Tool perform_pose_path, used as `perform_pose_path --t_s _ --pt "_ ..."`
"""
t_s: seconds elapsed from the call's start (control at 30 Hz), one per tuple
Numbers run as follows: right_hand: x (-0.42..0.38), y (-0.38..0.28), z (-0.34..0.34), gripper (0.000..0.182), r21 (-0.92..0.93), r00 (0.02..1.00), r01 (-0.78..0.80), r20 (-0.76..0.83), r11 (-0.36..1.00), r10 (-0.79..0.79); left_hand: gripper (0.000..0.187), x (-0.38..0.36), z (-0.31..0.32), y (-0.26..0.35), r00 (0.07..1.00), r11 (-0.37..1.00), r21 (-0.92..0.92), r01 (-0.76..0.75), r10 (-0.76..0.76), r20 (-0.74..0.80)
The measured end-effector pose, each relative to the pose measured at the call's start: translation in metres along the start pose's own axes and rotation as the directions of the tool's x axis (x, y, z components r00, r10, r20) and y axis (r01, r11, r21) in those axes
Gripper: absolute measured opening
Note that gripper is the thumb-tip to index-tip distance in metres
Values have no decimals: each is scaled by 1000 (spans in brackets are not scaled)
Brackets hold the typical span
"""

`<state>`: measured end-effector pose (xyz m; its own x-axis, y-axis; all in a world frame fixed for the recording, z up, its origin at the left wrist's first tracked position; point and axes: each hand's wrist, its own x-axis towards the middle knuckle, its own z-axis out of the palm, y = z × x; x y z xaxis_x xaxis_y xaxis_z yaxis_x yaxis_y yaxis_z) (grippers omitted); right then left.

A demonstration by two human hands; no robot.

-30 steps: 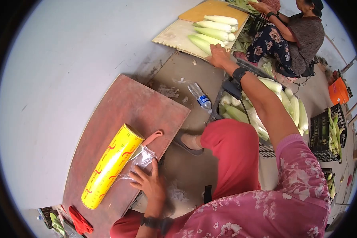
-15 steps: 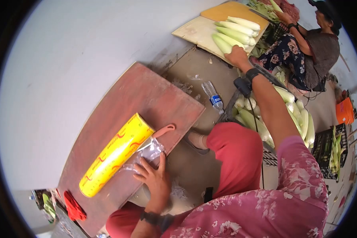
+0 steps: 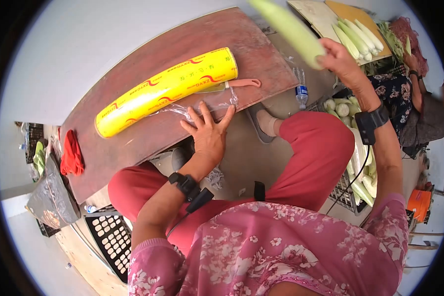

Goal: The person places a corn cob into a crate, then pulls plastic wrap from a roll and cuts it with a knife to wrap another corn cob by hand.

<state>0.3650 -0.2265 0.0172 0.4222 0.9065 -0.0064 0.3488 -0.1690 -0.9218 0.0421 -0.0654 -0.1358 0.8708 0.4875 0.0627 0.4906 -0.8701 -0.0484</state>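
Note:
My right hand [image 3: 341, 61] grips the lower end of a pale green ear of corn [image 3: 288, 32], held up past the right end of the reddish board table. The ear is slightly blurred. My left hand [image 3: 209, 138] lies at the table's near edge with its fingers spread, the fingertips on the loose edge of clear plastic film [image 3: 175, 111]. That film comes off a yellow roll of cling film [image 3: 167, 91] with red lettering. A knife with a pink handle [image 3: 246, 83] lies beside the roll, its blade partly under the film.
Several ears of corn [image 3: 357, 39] lie on a board at the back right. A crate of corn [image 3: 362, 167] stands by my right leg. A water bottle [image 3: 301, 91] is on the floor. A red cloth [image 3: 72, 153] hangs at the table's left end. Another person sits at the right.
My right hand has lifted an ear of corn off the far board and brought it toward the table. My left hand stays on the film. The view has turned toward the table.

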Motion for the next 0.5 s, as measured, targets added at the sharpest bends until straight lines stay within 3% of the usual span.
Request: perform_pose_path --t_s 0.07,0.13,0.2,0.27,0.4,0.5 --pt "9 -27 40 39 -84 980 80 191 993 -63 67 1 -1 1 1000 1000 -15 2 -1 3" --pt "10 -46 85 43 -55 953 49 302 997 -31 66 1 1 2 1000 999 -42 3 -4 -9" --pt "16 -47 118 44 -179 918 164 388 970 -84 66 2 -1 3 1000 998 -67 6 -4 30" --pt "23 -38 145 44 -282 900 237 425 930 -100 70 3 -9 1 994 996 -89 5 5 112" --pt "39 -10 173 42 -398 896 340 413 852 -165 66 2 -6 0 993 991 -136 -19 35 111" --pt "47 7 180 43 -438 923 323 340 839 -177 71 1 -7 0 999 993 -117 -12 18 50"
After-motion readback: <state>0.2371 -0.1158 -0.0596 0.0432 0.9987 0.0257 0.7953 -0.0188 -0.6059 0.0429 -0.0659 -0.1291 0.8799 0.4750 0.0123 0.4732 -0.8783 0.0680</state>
